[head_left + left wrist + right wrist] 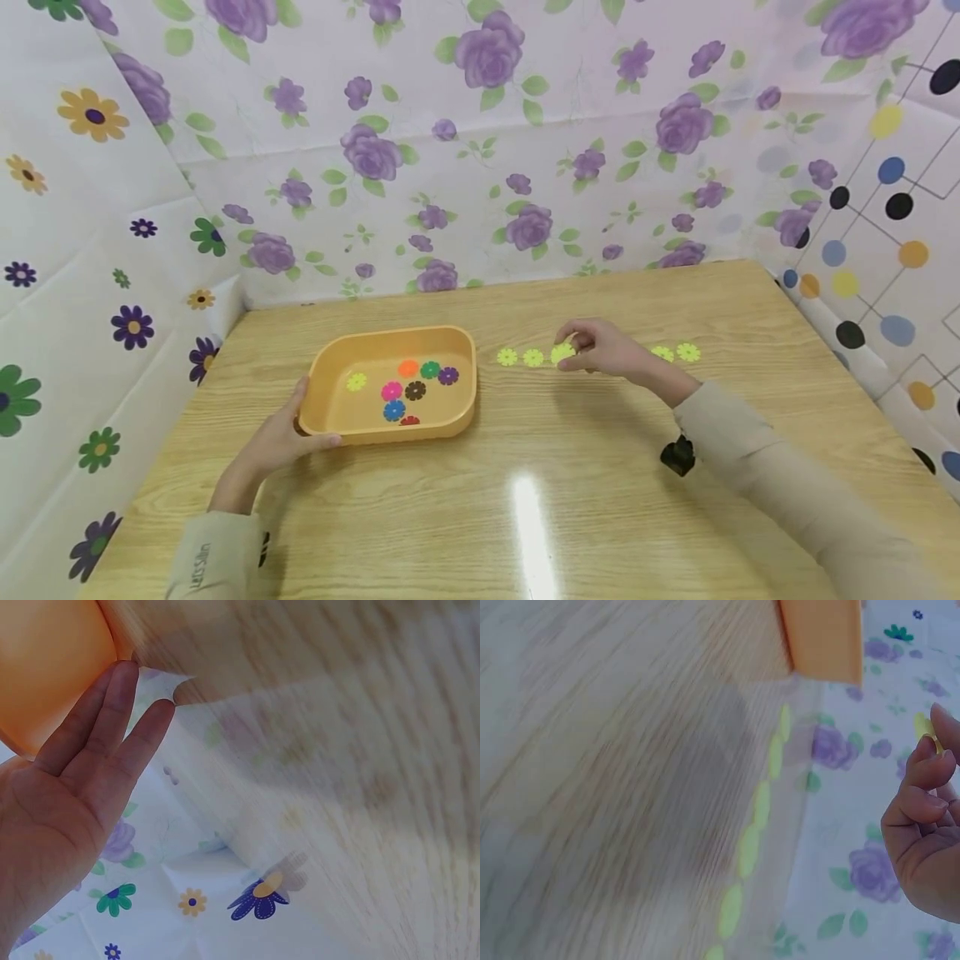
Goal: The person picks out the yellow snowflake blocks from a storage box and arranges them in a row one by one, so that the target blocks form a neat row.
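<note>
My left hand (273,437) rests on the left front corner of a yellow-orange plastic basket (461,421). The thumb lies along the front wall; in the left wrist view, straight fingers (112,712) touch the basket's side (52,667). Between thumb and fingertips, my right hand (603,348) pinches a yellow-green snowflake disc (562,353), whose edge (922,726) shows in the right wrist view. Beneath and beside this hand runs a row of matching discs on the table. Two discs (507,357) lie to its left, others (688,352) to its right under the forearm.
Inside the basket lie loose discs: a yellow-green one (356,382), plus orange, green, purple, pink, brown, blue and red ones. The wood-grain table (420,508) ends at a flowered cloth (420,208) behind. Patterned sheets hang on both sides.
</note>
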The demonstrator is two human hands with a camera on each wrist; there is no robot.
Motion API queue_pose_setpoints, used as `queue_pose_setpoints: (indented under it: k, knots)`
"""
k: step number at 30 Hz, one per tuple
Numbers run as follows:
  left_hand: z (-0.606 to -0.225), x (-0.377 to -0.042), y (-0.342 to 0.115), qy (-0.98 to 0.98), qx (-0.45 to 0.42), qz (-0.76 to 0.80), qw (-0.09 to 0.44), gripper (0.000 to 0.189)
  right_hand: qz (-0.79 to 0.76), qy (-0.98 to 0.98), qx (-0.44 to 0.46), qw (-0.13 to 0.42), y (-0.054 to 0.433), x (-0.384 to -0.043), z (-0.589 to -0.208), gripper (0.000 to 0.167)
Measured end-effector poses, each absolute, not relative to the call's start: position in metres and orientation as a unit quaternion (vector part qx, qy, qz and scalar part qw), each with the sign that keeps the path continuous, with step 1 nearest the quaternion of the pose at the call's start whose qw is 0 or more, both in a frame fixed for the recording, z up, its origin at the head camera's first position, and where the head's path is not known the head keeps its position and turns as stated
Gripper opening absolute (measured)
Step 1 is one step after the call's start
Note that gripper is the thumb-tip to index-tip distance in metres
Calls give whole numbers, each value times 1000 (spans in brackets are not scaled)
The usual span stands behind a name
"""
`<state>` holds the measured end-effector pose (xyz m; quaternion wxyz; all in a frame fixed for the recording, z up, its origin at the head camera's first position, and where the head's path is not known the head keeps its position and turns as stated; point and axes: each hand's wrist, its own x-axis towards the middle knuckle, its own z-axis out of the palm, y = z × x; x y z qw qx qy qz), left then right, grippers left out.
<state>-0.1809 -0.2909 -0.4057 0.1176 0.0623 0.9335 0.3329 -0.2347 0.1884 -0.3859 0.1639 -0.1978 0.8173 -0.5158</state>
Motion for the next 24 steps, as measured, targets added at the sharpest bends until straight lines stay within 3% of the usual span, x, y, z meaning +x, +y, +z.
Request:
queue_pose_setpoints:
  k: [14,24]
  knots:
    - [-406,-182,-291,934,64,331,115,117,-500,831,-159,186,254,-232,-406,36]
    - [-408,-180,-292,933,66,335,110,116,-508,843,-94,149,306,-231,-407,47]
